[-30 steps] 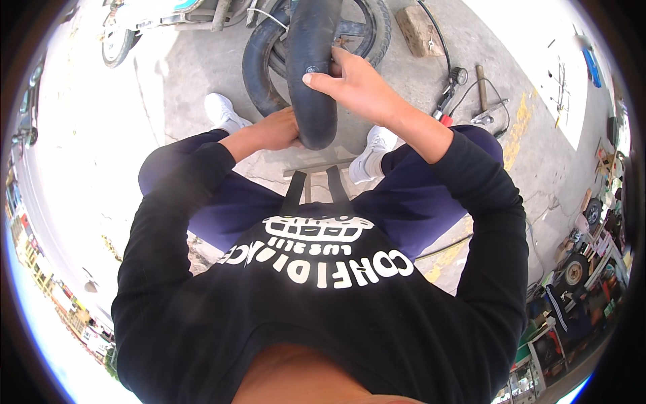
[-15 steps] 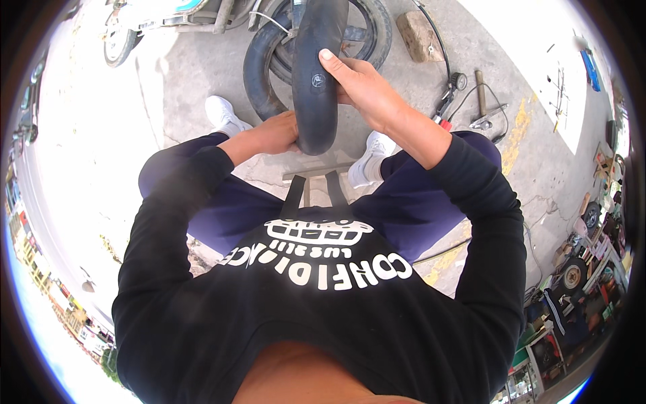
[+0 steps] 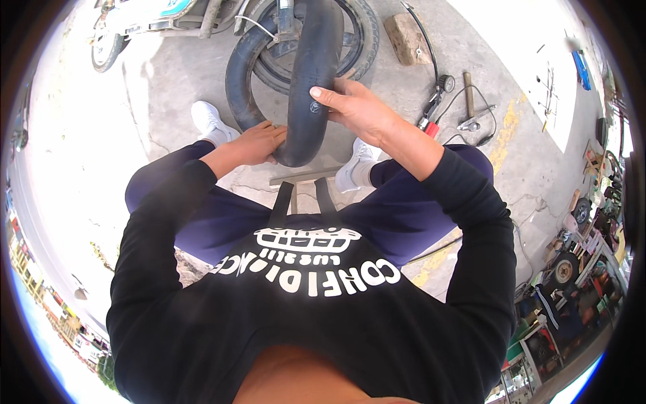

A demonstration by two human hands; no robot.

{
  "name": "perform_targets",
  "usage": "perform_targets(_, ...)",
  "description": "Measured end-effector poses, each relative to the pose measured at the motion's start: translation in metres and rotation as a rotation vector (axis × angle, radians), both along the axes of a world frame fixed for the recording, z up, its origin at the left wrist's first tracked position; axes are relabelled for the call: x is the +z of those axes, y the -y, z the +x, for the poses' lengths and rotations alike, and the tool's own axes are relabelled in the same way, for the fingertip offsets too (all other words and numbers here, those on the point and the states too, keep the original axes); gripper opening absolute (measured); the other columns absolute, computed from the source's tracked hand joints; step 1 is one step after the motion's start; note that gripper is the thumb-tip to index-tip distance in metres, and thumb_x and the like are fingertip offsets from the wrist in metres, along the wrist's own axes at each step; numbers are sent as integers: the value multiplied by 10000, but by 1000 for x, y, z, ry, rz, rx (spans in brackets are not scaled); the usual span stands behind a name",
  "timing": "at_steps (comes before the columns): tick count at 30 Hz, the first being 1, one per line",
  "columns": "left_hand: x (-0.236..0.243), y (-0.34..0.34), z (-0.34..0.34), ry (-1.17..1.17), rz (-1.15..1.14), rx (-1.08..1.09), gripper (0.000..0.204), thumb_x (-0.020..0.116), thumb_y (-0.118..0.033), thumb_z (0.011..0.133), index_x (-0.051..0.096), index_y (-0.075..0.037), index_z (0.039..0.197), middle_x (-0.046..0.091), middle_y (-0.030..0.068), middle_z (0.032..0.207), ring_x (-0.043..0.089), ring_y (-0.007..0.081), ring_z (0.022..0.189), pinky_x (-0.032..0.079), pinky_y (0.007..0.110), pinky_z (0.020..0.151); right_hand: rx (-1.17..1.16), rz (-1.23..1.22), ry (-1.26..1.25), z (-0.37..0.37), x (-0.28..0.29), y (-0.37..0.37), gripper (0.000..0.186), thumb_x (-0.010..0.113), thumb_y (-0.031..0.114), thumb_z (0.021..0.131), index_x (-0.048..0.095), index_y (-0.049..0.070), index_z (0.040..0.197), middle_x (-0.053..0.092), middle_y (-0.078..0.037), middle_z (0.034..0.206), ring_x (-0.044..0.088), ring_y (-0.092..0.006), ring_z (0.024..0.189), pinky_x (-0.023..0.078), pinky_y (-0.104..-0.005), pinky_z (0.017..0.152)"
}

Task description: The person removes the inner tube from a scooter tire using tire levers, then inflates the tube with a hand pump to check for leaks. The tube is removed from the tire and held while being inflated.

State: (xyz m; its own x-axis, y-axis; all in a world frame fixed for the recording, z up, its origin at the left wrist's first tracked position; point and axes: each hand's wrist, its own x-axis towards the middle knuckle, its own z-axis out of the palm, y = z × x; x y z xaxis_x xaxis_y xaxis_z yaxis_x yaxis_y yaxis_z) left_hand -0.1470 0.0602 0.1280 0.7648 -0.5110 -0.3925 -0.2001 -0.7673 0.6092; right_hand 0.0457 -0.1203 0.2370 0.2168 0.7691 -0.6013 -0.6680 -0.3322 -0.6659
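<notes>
A fat black inflated inner tube (image 3: pixel 313 60) stands between my feet, its rounded bottom toward me. My right hand (image 3: pixel 363 111) grips its right side, thumb on the outer face just above a small pale mark, fingers tucked behind. At the tube's lower left my left hand (image 3: pixel 259 143) is closed against it, with some fingertips hidden. A curved black length (image 3: pixel 241 77) shows behind on the left; I cannot tell whether it is part of the same ring. Beyond stands a spoked wheel (image 3: pixel 367 50) with a black tyre.
Right of the wheel lies a stone or wooden block (image 3: pixel 408 40). A pump with gauge (image 3: pixel 445 83) and hose, and a hammer (image 3: pixel 469 94), lie on the concrete. A parked motorcycle (image 3: pixel 155 20) stands at far left. Tools and wheels (image 3: pixel 565 268) crowd the right edge.
The tube's lower end has come toward me and slightly left. My right hand has moved down, its thumb now closer to the pale mark. The whole view has shifted slightly.
</notes>
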Motion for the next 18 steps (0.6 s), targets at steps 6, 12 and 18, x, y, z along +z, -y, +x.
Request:
perform_targets(6, 11, 7, 9, -112, -43, 104, 764, 787, -146, 685, 395, -99, 1339, 476, 91, 1361, 467, 285, 1240, 289, 442, 1089, -154, 59, 3, 17, -10, 9, 527, 562, 404, 951, 479, -10, 1265, 561, -107, 1197, 531, -207, 1108, 412, -409, 992)
perform_targets(12, 4, 9, 6, -90, -28, 103, 720, 802, -127, 660, 435, -124, 1280, 474, 44, 1359, 521, 269, 1182, 304, 495, 1063, -364, -54, -156, 35, -35, 22, 580, 474, 533, 954, 520, 25, 1230, 579, -99, 1175, 562, -200, 1067, 456, -395, 940)
perform_targets(18, -4, 9, 2, -173, 25, 77, 839, 805, -114, 654, 361, -121, 1366, 420, 64, 1425, 451, 282, 1270, 258, 520, 1111, -378, -63, -272, 73, -55, 9, 545, 510, 520, 942, 510, 83, 1267, 619, -69, 1116, 598, -196, 1015, 474, -403, 922)
